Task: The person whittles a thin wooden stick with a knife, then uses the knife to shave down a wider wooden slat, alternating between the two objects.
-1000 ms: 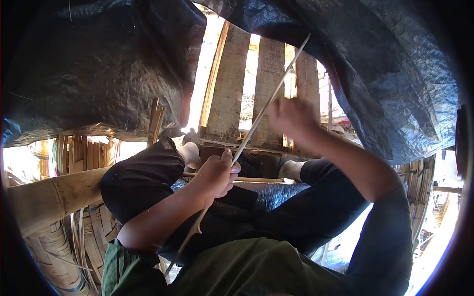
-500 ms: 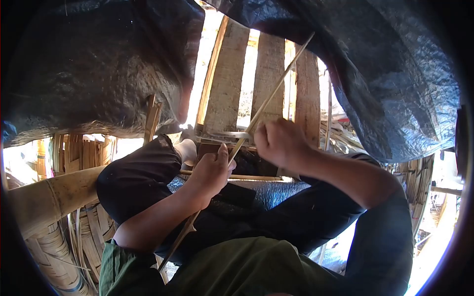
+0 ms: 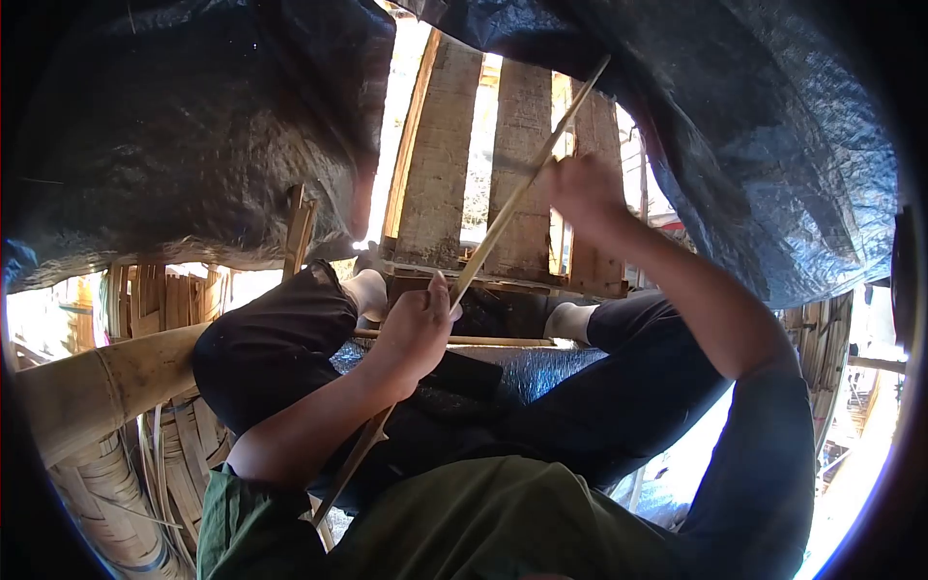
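Stick (image 3: 498, 227) is slanting up and my left hand (image 3: 418, 327) is holding it; my right hand (image 3: 586, 188) is showing beside it, holding what I cannot tell.

Support surface, logged from my remote station: three weathered wooden planks (image 3: 522, 121) run lengthwise side by side, with bright gaps between them. I note a crosswise edge (image 3: 527, 281) at their near ends. Nearer the camera I record a shiny sheet (image 3: 546, 372); a dark flat piece (image 3: 471, 377) appears to lie on it, identity unclear. A thin rod (image 3: 493, 340) spans the sheet's far side; contact I cannot confirm.
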Motion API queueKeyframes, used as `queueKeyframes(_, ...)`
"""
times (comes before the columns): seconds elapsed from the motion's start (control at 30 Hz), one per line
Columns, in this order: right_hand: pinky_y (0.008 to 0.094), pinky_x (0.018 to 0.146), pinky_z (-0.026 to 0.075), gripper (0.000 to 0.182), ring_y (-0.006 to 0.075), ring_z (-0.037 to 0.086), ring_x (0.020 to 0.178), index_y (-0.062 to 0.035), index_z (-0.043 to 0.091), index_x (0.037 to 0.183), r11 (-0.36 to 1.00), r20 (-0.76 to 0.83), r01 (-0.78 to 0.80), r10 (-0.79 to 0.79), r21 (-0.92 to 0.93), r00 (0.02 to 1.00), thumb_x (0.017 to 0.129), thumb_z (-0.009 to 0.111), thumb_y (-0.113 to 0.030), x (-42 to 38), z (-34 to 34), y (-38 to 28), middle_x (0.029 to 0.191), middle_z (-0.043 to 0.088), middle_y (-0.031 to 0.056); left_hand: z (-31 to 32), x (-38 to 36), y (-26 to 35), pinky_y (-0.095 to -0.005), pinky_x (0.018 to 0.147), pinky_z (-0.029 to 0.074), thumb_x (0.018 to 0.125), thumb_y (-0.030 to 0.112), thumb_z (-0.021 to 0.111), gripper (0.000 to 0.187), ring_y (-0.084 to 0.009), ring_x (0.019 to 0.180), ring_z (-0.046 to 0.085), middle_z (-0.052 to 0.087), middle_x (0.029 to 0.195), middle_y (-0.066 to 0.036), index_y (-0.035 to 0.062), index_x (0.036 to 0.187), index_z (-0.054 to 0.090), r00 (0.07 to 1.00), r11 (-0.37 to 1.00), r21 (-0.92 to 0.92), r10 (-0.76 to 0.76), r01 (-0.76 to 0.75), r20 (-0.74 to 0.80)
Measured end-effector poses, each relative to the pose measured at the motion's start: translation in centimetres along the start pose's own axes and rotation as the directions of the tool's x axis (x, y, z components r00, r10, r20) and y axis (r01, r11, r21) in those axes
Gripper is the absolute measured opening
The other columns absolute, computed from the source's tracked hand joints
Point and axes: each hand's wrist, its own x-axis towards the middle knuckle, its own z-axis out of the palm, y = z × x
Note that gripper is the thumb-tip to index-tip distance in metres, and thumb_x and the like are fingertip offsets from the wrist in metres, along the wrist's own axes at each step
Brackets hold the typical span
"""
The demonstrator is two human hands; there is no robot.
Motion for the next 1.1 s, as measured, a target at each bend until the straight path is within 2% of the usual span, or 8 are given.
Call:
queueKeyframes(0.07,0.0468,0.051,0.054,0.029,0.0312,0.065,0.057,-0.0002,0.058,0.081,0.969,0.006,-0.207,0.208,0.135,0.978,0.092,0.043,-0.022,0.9,-1.2,1.7,0.062,0.061,0.0177,0.2,-0.1,0.2,-0.0341,0.054,0.035,0.103,0.038,0.031,0.054,-0.0165,0.051,0.040,0.044,0.056,-0.003,0.0031,0.069,0.054,1.000,1.000,0.003,-0.013,0.013,0.014)
queueKeyframes(0.2,0.0428,0.049,0.050,0.026,0.0289,0.062,0.051,-0.0001,0.055,0.075,0.961,0.135,0.150,-0.185,0.233,0.973,0.090,0.043,-0.018,-3.6,-0.9,-5.7,0.058,0.059,0.0182,0.2,0.1,-0.1,-0.0336,0.054,0.035,0.104,0.037,0.031,0.053,-0.0158,0.052,0.041,0.044,0.056,-0.004,0.0034,0.070,0.054,1.000,1.000,-0.015,-0.014,0.014,-0.021)
queueKeyframes(0.27,0.0433,0.049,0.049,0.033,0.0289,0.061,0.050,-0.0020,0.055,0.065,0.935,0.270,-0.011,-0.091,0.353,0.959,0.090,0.041,-0.019,-4.5,-3.5,-7.9,0.053,0.056,0.0181,0.3,1.4,-3.1,-0.0249,0.043,0.027,0.103,0.039,0.030,0.047,-0.0074,0.042,0.032,0.033,0.052,0.004,0.0094,0.071,0.046,0.842,0.818,0.319,0.531,-0.480,-0.096)
queueKeyframes(0.3,0.0461,0.053,0.051,0.038,0.0293,0.061,0.051,-0.0010,0.057,0.065,0.913,0.270,-0.088,-0.026,0.399,0.963,0.091,0.040,-0.024,-4.1,-3.4,-7.1,0.054,0.057,0.0178,0.3,1.2,-2.9,-0.0249,0.043,0.027,0.103,0.039,0.030,0.047,-0.0074,0.042,0.032,0.033,0.052,0.004,0.0094,0.071,0.046,0.847,0.820,0.319,0.524,-0.475,-0.088)
queueKeyframes(0.37,0.0482,0.058,0.053,0.044,0.0297,0.064,0.055,-0.0010,0.061,0.066,0.922,0.140,-0.167,0.125,0.350,0.982,0.092,0.039,-0.030,-2.2,-1.9,-4.3,0.059,0.061,0.0191,-0.2,0.6,-1.0,-0.0257,0.040,0.024,0.103,0.039,0.029,0.044,-0.0078,0.040,0.030,0.032,0.051,0.004,0.0109,0.072,0.044,0.992,0.991,-0.050,0.127,-0.126,0.026)
queueKeyframes(0.5,0.0481,0.060,0.052,0.045,0.0333,0.062,0.053,-0.0016,0.061,0.067,0.878,0.133,-0.290,0.259,0.381,0.957,0.092,0.035,-0.028,-1.3,-2.6,-3.2,0.056,0.059,0.0193,-0.9,-0.6,2.2,-0.0259,0.034,0.018,0.102,0.045,0.024,0.045,-0.0084,0.036,0.020,0.024,0.051,0.006,0.0163,0.069,0.036,0.879,0.844,-0.334,-0.287,0.420,0.380)
queueKeyframes(1.0,0.0442,0.056,0.055,0.044,0.0308,0.063,0.050,-0.0016,0.060,0.064,0.962,0.196,-0.011,-0.044,0.272,0.980,0.090,0.039,-0.029,-3.6,-4.1,-6.9,0.052,0.058,0.0150,-1.6,-1.2,2.5,-0.0252,0.035,0.018,0.098,0.037,0.019,0.039,-0.0087,0.037,0.019,0.022,0.049,0.006,0.0184,0.067,0.034,0.750,0.743,-0.343,-0.312,0.575,0.582)
queueKeyframes(1.1,0.0436,0.057,0.055,0.044,0.0301,0.063,0.050,-0.0023,0.060,0.064,0.953,0.068,-0.182,0.170,0.244,0.983,0.091,0.037,-0.029,-0.8,-2.1,-2.8,0.054,0.059,0.0155,-1.5,-1.1,2.6,-0.0258,0.034,0.017,0.098,0.037,0.020,0.039,-0.0089,0.036,0.018,0.022,0.049,0.006,0.0183,0.067,0.034,0.771,0.748,-0.351,-0.324,0.564,0.548)
